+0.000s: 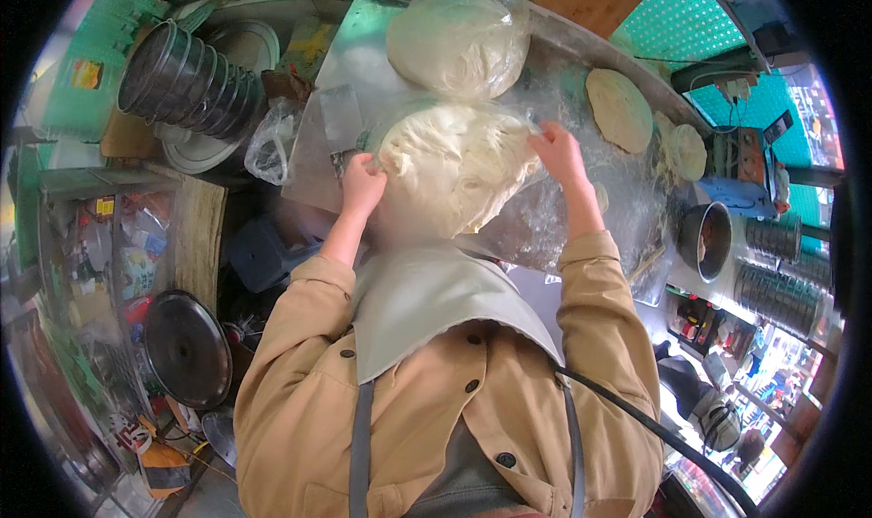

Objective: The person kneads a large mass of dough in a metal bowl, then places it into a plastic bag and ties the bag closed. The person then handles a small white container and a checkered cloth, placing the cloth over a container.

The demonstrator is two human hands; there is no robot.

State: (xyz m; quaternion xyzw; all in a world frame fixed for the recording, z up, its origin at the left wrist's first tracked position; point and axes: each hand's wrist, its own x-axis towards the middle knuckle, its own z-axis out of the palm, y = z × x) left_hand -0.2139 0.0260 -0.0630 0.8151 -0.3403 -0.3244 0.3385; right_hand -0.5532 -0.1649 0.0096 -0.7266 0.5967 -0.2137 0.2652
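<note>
A large, uneven mass of pale dough [460,160] lies before me on the worktable, with clear plastic film [531,114] around its edge. My left hand [363,183] is at the dough's left side, thumb and forefinger pinched together, apparently on the film; what exactly lies between the fingertips is hard to see. On the opposite side, my right hand [563,153] pinches the film at the dough's upper right edge. Just beyond sits a second big dough mass [456,48] inside a clear plastic bag.
A flat dough piece [618,111] and a smaller one [688,152] lie on the floured metal worktable [545,235] at right. Past them stands a metal bowl [706,242]. Stacked round pans [187,82] and a crumpled plastic bag [271,143] are at left. A black cable [654,426] crosses my right side.
</note>
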